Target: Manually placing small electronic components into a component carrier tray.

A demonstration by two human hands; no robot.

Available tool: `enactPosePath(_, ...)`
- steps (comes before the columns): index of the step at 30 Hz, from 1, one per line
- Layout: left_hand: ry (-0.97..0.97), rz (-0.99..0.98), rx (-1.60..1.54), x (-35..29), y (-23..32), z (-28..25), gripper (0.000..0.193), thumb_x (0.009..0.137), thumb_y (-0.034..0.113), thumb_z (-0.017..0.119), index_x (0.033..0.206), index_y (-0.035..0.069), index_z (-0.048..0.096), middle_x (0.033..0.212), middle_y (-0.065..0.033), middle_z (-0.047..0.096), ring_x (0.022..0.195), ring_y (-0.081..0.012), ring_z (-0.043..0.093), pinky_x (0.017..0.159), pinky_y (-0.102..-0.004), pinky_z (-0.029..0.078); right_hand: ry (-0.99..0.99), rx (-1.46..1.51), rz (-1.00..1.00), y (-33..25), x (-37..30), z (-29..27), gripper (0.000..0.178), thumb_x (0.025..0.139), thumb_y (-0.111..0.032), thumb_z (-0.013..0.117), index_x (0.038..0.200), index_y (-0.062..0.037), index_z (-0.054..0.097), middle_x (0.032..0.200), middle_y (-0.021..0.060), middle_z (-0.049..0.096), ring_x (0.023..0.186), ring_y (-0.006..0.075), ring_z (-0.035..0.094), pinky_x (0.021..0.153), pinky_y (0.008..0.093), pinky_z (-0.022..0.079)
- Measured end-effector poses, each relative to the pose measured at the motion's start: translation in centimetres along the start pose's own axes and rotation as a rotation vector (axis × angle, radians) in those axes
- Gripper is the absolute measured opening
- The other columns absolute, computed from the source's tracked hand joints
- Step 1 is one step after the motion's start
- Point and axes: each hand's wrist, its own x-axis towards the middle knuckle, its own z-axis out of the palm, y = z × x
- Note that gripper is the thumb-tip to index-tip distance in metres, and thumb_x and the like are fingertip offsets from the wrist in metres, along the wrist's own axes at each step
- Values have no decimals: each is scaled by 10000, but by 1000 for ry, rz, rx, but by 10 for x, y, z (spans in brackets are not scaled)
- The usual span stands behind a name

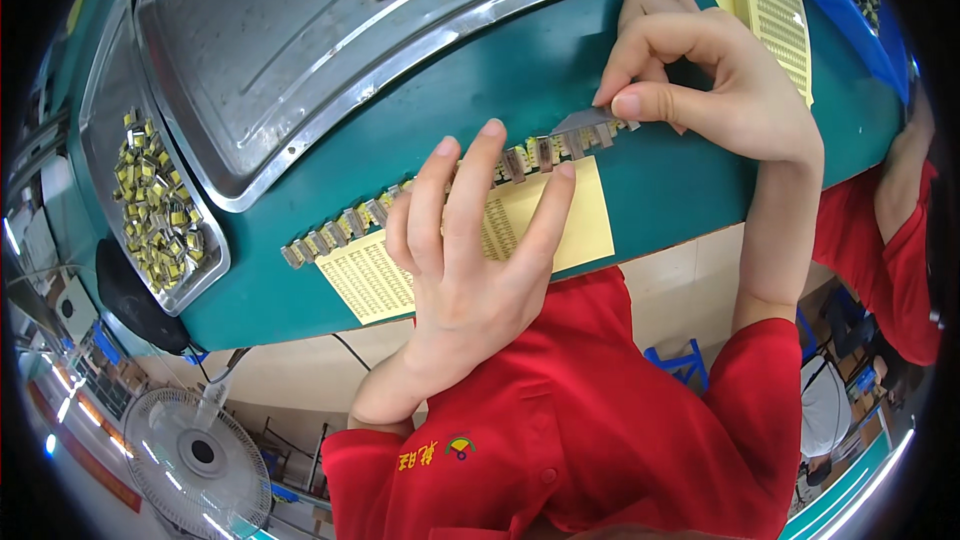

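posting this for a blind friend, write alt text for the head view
A person's left hand spreads over a row of small metal parts on a green table while the right hand pinches a thin grey strip near the row's right end. More parts sit in metal trays ahead and to the left.

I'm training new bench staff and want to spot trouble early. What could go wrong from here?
The thin grey blade-like piece pinched in the right hand is right at the row of small transformers; a slip might scratch one or catch the left hand, whose thumb is close by. The spread left fingers could also nudge units out of line. The yellow printed sheet reaches near the table's front edge, so a brush might shift it.
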Motion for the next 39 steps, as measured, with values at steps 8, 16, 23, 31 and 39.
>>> enactPosePath(8,-44,4,-18,1,1,0,498,738,20,662,1204,196,680,1392,-181,449,1286,-380,353,1057,-425,306,-19,-92,55,-4,1,0,121,817,-146,725,830,-28,703,664,-10,527,690,93,487,723,247,365)
enactPosePath(16,-53,14,-9,1,1,-2,501,738,23,661,1209,191,678,1392,-187,446,1289,-379,349,1060,-426,303,-23,-170,-4,-1,1,0,134,806,-173,723,824,-43,702,683,-8,549,753,121,489,808,287,351)
enactPosePath(23,-39,6,7,4,1,1,512,741,8,657,1217,198,681,1399,-187,435,1295,-372,339,1058,-409,311,-22,-168,1,-1,2,0,130,804,-172,722,822,-45,699,697,-8,557,768,130,493,828,294,346)
enactPosePath(31,-49,19,58,5,2,1,518,742,-19,645,1210,199,686,1403,-178,437,1300,-366,329,1058,-406,314,-20,-123,8,0,2,0,129,830,-162,704,846,-34,694,728,-5,575,777,124,501,827,294,353)
enactPosePath(39,-41,9,21,3,4,3,512,750,-14,634,1223,175,674,1403,-182,442,1291,-374,342,1063,-414,304,68,-58,36,1,0,6,119,852,-136,688,872,-19,689,793,7,575,718,97,502,651,245,385)
